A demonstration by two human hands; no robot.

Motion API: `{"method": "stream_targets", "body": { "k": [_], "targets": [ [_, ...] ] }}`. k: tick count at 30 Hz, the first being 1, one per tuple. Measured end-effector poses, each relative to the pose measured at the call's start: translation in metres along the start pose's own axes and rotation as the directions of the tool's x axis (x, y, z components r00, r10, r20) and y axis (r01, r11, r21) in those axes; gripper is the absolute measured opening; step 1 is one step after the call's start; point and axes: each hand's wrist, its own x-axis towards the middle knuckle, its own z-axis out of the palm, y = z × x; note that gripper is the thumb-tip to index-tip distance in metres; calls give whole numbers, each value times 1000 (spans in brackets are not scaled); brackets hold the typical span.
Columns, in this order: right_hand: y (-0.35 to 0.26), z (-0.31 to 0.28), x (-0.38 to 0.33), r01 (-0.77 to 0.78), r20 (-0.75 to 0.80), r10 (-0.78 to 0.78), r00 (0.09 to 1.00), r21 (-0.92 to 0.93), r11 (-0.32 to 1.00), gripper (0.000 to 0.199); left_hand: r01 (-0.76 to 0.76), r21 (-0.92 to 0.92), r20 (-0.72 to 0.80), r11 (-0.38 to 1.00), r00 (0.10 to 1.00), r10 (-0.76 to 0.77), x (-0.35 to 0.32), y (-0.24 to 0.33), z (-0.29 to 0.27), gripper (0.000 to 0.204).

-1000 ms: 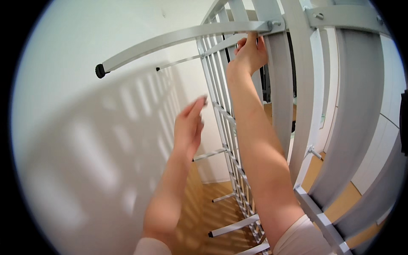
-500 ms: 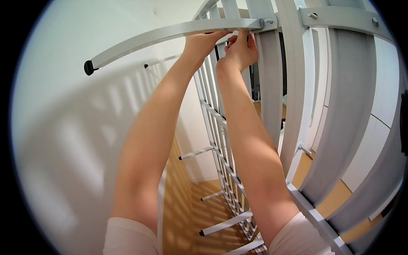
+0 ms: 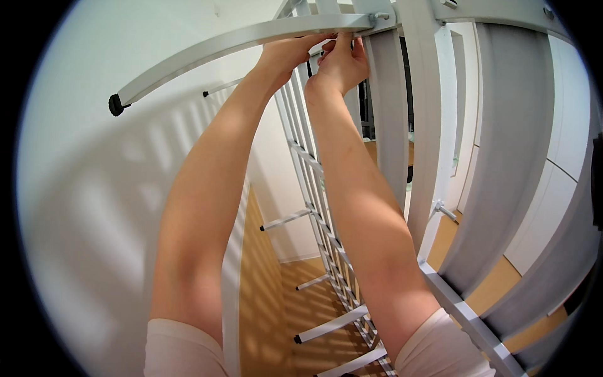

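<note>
Metal leg point(image 3: 239, 36) sticks out from a big gray metal frame point(image 3: 424, 113). It runs across the top, from its black foot point(image 3: 115, 105) at 10 o'clock to a bolt point(image 3: 380, 17) between 12 and 1.

The left hand point(image 3: 287, 55) is up at 12 o'clock, just under the leg. Its fingers point to the right hand point(image 3: 342, 66), which is right beside it, a bit toward 1. The right hand's fingers look bent, and its top reaches the leg's underside. Both hands' tips are hard to see, so I cannot tell how far open each one is or what it holds.

Another bolt point(image 3: 445, 210) pokes out at 3 o'clock. A white wall point(image 3: 94, 213) is at 9, and a brown floor point(image 3: 308, 311) is at 6.
</note>
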Motion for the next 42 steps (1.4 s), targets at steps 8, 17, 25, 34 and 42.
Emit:
{"method": "stream_targets", "body": {
  "k": [8,17,25,34,42],
  "targets": [
    [0,-1,2,3,2,-3,1000,70,998,16,-98,38,0,994,995,98,-1,-4,1,39],
    [0,-2,2,4,-7,-4,1000,38,999,23,-376,262,-124,889,900,418,-3,-5,12,33],
    [-1,-4,4,-4,-5,5,1000,46,999,23,-354,187,-117,916,918,379,-4,-6,15,34],
    [-4,-1,2,-23,2,23,1000,21,999,19,-482,401,-41,779,840,541,-4,-5,11,32],
    [-9,1,-4,-51,5,52,999,-20,998,18,-363,298,-173,883,889,424,-8,3,13,32]
  ]
}}
